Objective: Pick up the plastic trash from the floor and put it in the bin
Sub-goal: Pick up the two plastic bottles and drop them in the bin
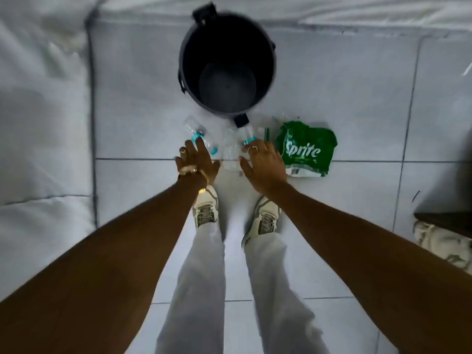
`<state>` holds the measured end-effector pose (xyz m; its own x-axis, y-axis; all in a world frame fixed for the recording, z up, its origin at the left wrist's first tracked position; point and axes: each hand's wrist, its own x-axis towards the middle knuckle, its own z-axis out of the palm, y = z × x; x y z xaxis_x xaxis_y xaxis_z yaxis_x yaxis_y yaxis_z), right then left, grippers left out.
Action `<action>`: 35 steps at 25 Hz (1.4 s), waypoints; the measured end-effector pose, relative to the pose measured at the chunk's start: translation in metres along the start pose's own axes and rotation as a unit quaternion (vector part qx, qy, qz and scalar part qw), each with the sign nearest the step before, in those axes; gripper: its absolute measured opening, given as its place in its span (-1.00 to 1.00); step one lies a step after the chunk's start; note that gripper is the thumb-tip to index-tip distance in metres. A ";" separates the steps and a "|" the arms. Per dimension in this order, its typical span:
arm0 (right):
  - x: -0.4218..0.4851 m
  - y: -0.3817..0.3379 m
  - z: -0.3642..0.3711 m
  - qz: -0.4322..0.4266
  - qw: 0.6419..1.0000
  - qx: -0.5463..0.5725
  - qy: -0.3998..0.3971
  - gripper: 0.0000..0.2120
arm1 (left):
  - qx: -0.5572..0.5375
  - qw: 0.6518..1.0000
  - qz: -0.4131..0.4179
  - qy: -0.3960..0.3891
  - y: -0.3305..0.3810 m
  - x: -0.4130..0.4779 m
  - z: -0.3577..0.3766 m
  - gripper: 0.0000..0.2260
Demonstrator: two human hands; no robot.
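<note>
A black round bin (pixel 186 54) stands on the white tiled floor ahead of me, with nothing visible inside. Just in front of it lies plastic trash: a clear bottle with a teal label (pixel 198 132) on the left, a clear bottle (pixel 231 152) in the middle, another clear bottle with a teal cap (pixel 247 134), and a crumpled green Sprite wrapper (pixel 306 149) on the right. My left hand (pixel 195 162) hovers over the left bottle with fingers spread. My right hand (pixel 263 164) is spread beside the middle bottles, holding nothing.
My two feet in light sneakers (pixel 205 210) stand just behind the trash. A white bed or mattress (pixel 38 111) runs along the left and the far side. At the right edge are a dark wooden piece (pixel 444 221) and a patterned cloth (pixel 444 245).
</note>
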<state>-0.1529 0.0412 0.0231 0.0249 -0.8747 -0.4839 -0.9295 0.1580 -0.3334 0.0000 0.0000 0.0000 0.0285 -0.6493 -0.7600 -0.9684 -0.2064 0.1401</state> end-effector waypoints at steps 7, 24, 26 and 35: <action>0.096 0.053 0.135 0.073 0.992 0.043 0.089 -0.71 | -0.277 0.942 -0.184 0.035 0.000 0.157 0.091 -0.19; 0.048 0.027 0.087 0.289 0.894 0.327 0.099 -0.36 | -0.429 0.896 0.082 0.079 -0.012 -0.021 0.028 -0.12; 0.027 0.013 0.051 0.283 0.866 0.380 0.160 -0.38 | -0.417 0.893 0.140 0.098 0.003 -0.024 -0.008 -0.16; 0.096 -0.006 -0.042 0.201 0.891 0.377 0.156 -0.38 | 0.040 0.980 0.091 0.172 0.078 0.116 -0.083 -0.14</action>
<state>-0.1604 -0.0631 0.0126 -0.4679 -0.7437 -0.4775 -0.3261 0.6474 -0.6888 -0.0514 -0.1518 -0.0248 -0.0786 -0.8809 -0.4668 -0.9811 -0.0149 0.1932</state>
